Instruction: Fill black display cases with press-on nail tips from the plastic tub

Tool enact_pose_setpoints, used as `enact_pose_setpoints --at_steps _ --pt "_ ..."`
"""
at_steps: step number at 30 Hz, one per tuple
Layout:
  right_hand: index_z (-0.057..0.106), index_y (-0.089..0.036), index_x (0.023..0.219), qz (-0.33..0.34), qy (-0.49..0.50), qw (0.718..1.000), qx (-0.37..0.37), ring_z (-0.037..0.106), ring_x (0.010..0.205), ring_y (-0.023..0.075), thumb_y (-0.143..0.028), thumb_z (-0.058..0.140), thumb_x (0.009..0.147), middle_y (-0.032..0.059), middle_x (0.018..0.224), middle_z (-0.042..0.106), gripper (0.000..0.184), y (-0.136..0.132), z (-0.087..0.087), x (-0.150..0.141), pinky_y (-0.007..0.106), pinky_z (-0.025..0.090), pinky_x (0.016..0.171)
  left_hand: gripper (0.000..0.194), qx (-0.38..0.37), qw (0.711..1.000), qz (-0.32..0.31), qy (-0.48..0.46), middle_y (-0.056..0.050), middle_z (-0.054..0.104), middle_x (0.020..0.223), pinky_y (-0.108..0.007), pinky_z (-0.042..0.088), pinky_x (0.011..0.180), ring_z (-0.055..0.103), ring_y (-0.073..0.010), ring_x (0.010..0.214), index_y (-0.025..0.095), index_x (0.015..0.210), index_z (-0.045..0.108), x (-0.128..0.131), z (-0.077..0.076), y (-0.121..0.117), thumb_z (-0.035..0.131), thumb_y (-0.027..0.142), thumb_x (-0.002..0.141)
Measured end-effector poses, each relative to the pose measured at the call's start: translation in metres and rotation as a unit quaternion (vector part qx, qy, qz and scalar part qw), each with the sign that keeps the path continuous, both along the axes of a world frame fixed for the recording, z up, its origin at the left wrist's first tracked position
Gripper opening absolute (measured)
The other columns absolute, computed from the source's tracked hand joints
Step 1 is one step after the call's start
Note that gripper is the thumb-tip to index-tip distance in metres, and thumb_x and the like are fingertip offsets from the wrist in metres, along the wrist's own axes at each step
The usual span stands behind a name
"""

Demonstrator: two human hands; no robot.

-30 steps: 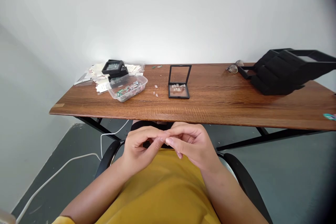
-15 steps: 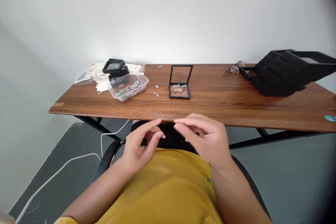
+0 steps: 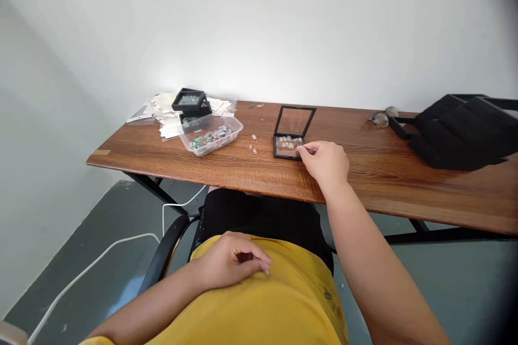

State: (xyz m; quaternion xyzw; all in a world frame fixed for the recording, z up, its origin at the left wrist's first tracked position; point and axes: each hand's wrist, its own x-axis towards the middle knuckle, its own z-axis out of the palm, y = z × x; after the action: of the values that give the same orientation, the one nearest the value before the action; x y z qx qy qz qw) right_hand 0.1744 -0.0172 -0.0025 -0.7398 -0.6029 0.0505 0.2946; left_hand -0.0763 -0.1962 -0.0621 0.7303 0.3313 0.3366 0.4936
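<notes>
My right hand (image 3: pixel 326 161) reaches over the table to a small black-framed case (image 3: pixel 285 156) with its clear lid raised. Thumb and forefinger are pinched together at the case's right front edge; whatever lies between them is too small to make out. Several small clear pieces (image 3: pixel 288 143) sit on the see-through film in the base. My left hand (image 3: pixel 238 261) rests against the yellow shirt (image 3: pixel 267 307), fingers curled and thumb tip close to the forefinger. A pale bit shows at that thumb tip, either a nail or a tiny piece.
Left of the case lie a few loose clear pieces (image 3: pixel 254 137). A clear plastic tub (image 3: pixel 237 129) holds many small colourful pieces. Behind it are stacked black cases (image 3: pixel 189 99) and white papers (image 3: pixel 170 130). Glasses (image 3: pixel 381 119) and a black angular object (image 3: pixel 457 135) stand to the right.
My right hand has gone from in front of my body forward to the case on the table. My left hand has dropped onto the shirt. The view has shifted slightly.
</notes>
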Motion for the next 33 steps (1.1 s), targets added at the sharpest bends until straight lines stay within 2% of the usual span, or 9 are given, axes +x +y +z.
enact_pose_setpoints --at_steps 5,13,19,24,29,33 --pt "0.085 -0.023 0.090 -0.037 -0.041 0.998 -0.030 0.069 0.082 0.0345 -0.037 0.068 0.088 0.0115 0.084 0.076 0.021 0.007 -0.002 -0.008 0.044 0.053 0.073 0.009 -0.035 0.999 -0.009 -0.003 -0.005 0.083 0.083 -0.021 0.055 0.068 0.073 -0.0138 0.072 0.020 0.091 0.083 -0.010 -0.002 0.002 0.074 0.020 0.090" --pt "0.083 -0.023 0.092 -0.029 -0.039 0.999 -0.019 0.069 0.085 0.0320 -0.035 0.060 0.094 0.0099 0.087 0.076 0.027 0.003 -0.008 -0.009 0.039 0.050 0.075 0.010 -0.075 0.997 0.000 -0.004 -0.006 0.083 0.085 -0.020 0.055 0.068 0.074 -0.0135 0.074 0.021 0.091 0.084 -0.018 -0.006 0.002 0.074 0.023 0.091" --pt "0.084 -0.023 0.093 -0.033 0.012 0.999 -0.007 0.069 0.080 0.0284 -0.033 0.065 0.087 0.0064 0.082 0.076 0.023 -0.002 -0.013 -0.002 0.034 0.048 0.068 0.010 -0.096 0.995 -0.010 -0.009 -0.006 0.083 0.084 -0.020 0.056 0.069 0.074 -0.0138 0.076 0.020 0.091 0.084 -0.015 -0.004 0.003 0.074 0.023 0.091" --pt "0.085 -0.021 0.093 -0.028 0.053 0.998 0.013 0.068 0.076 0.0265 -0.034 0.065 0.083 0.0063 0.080 0.076 0.026 0.001 -0.014 -0.001 0.033 0.048 0.067 0.013 -0.101 0.995 -0.019 -0.010 -0.007 0.082 0.083 -0.021 0.055 0.066 0.073 -0.0144 0.074 0.019 0.090 0.083 -0.014 0.000 0.003 0.074 0.027 0.092" --pt "0.084 -0.021 0.103 -0.017 0.076 0.997 0.017 0.067 0.072 0.0244 -0.034 0.063 0.081 0.0050 0.079 0.074 0.033 0.005 -0.015 0.002 0.032 0.046 0.063 0.012 -0.089 0.994 -0.056 -0.006 -0.007 0.083 0.084 -0.025 0.056 0.069 0.072 -0.0158 0.076 0.021 0.091 0.084 -0.017 0.002 0.005 0.075 0.028 0.092" --pt "0.084 -0.023 0.093 0.001 0.073 0.997 0.002 0.064 0.069 0.0234 -0.039 0.066 0.081 0.0031 0.074 0.071 0.027 0.009 -0.016 0.006 0.032 0.041 0.060 0.010 -0.080 0.993 -0.082 -0.001 -0.007 0.083 0.086 -0.026 0.056 0.074 0.072 -0.0163 0.077 0.021 0.092 0.084 -0.020 0.004 0.006 0.075 0.026 0.092"
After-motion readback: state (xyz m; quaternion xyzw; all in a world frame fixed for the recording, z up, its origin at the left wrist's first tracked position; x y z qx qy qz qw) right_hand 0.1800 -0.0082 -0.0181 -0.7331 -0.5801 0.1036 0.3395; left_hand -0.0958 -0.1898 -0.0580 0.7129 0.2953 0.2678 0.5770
